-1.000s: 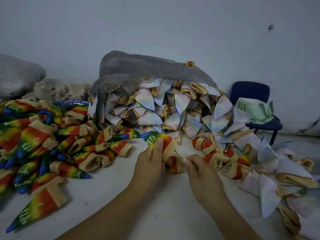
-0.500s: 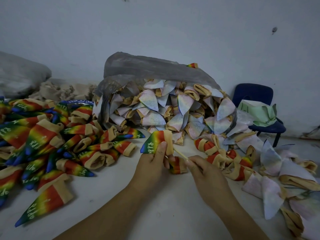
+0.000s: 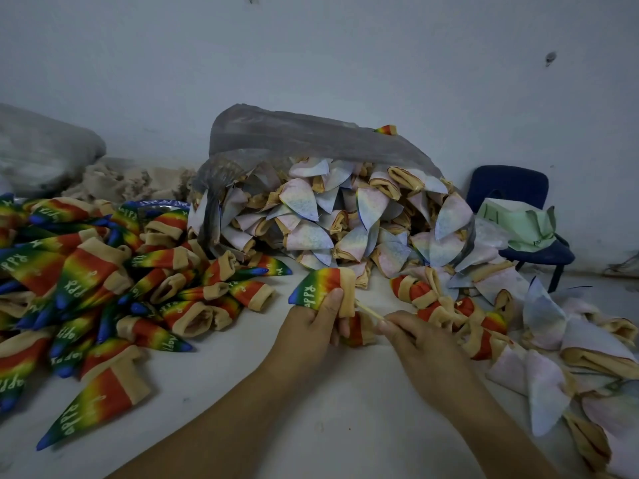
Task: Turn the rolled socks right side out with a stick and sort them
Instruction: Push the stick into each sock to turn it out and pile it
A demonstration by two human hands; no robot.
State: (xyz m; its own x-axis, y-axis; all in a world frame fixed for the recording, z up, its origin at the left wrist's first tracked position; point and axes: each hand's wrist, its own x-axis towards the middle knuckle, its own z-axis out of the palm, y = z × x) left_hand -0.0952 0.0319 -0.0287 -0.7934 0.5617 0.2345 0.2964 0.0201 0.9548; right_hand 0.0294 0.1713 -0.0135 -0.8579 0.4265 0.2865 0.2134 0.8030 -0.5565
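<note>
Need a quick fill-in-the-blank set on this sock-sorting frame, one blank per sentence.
While the left hand grips a rainbow sock, the ____ hand pinches the thin stick.
The pile of rainbow socks lies on the person's ____ side.
The pale socks spill from a grey plastic ____.
The chair by the wall is ____.
Missing words: right; left; bag; blue.

Held sock (image 3: 320, 286) rainbow, tan cuff; bagged socks (image 3: 345, 216) pale pastel.
</note>
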